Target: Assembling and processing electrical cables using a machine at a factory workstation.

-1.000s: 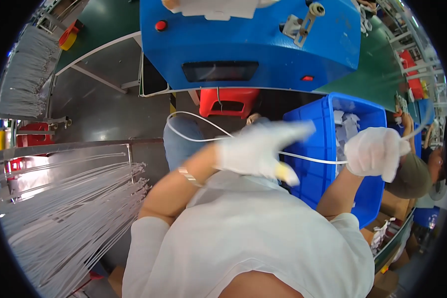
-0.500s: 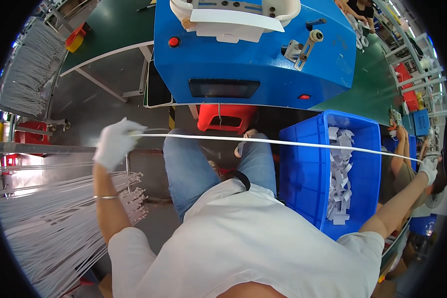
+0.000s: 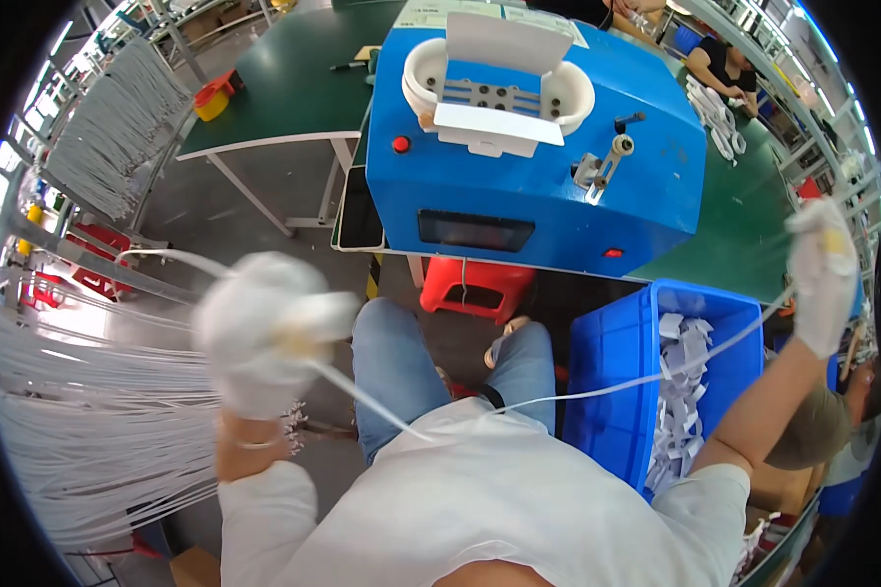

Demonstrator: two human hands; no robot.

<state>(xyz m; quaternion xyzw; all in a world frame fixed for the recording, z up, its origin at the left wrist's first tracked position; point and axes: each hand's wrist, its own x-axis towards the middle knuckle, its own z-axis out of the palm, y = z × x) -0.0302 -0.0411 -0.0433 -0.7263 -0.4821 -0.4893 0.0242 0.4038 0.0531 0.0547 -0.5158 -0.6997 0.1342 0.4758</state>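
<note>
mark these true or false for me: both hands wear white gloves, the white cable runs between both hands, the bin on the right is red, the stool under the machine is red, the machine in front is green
1. Both hands wear white gloves. True: the left hand and the right hand are both gloved in white.
2. The white cable runs between both hands. True: it sags from one grip to the other across the person's lap.
3. The bin on the right is red. False: the bin is blue and holds white paper pieces.
4. The stool under the machine is red. True: the stool is red.
5. The machine in front is green. False: the machine is blue; the table behind it is green.
</note>
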